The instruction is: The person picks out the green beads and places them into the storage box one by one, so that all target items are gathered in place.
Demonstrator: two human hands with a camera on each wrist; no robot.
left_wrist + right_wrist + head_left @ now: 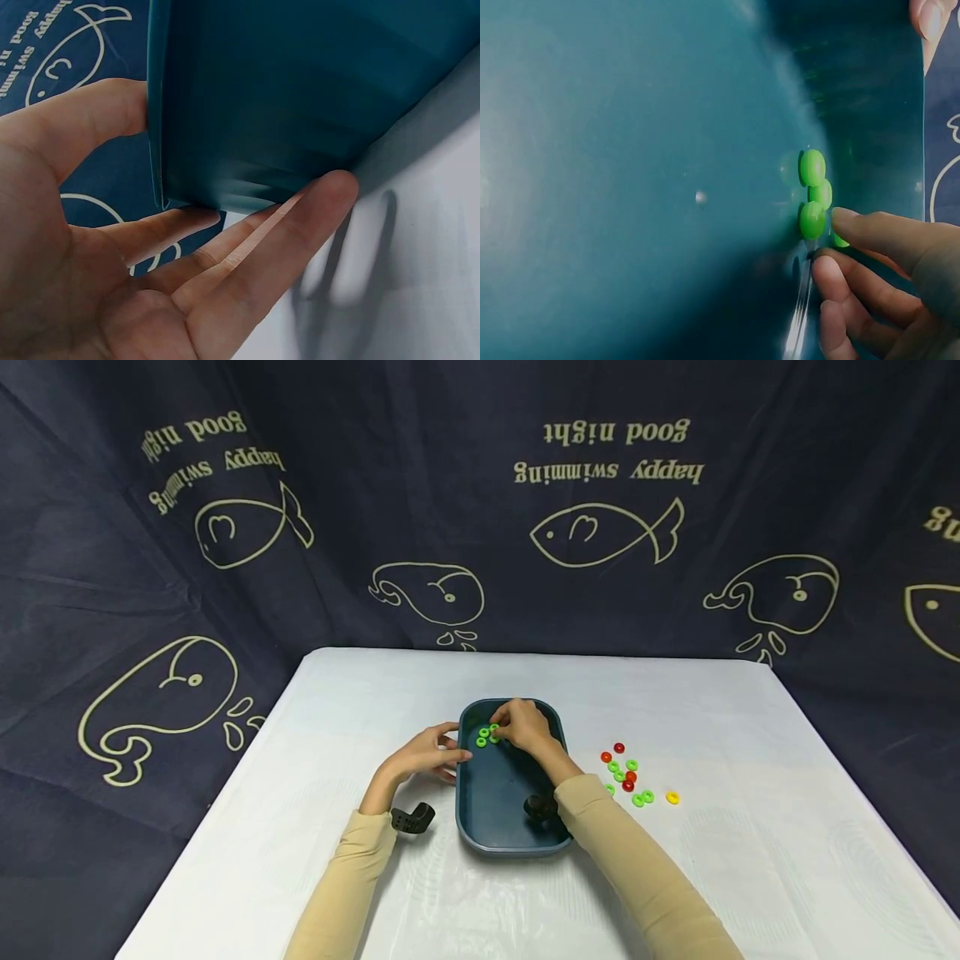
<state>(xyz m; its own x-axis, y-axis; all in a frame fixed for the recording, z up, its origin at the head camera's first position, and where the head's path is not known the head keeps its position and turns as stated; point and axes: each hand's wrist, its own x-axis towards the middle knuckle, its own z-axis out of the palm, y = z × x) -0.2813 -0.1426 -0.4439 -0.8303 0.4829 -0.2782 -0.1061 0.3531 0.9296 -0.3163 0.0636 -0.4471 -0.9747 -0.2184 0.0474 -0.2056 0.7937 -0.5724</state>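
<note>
In the head view, a dark teal tray [498, 827] lies on the white table. My right hand [525, 725] reaches into its far end. Between thumb and fingertips it pinches a green ring [840, 240], mostly hidden by the thumb in the right wrist view. Right beside the fingertips, several other green rings [812, 168] form a short cluster near the tray wall. My left hand [427, 753] is at the tray's left side, thumb at the rim and extended fingers along the outer wall, as the left wrist view shows [225, 292].
To the right of the tray, loose rings are scattered on the table [750, 735]: green rings [648, 796], red rings [618, 747] and a yellow ring [672, 797]. The right forearm sleeve [637, 877] crosses the tray's right rim. A dark curtain [420, 485] hangs behind.
</note>
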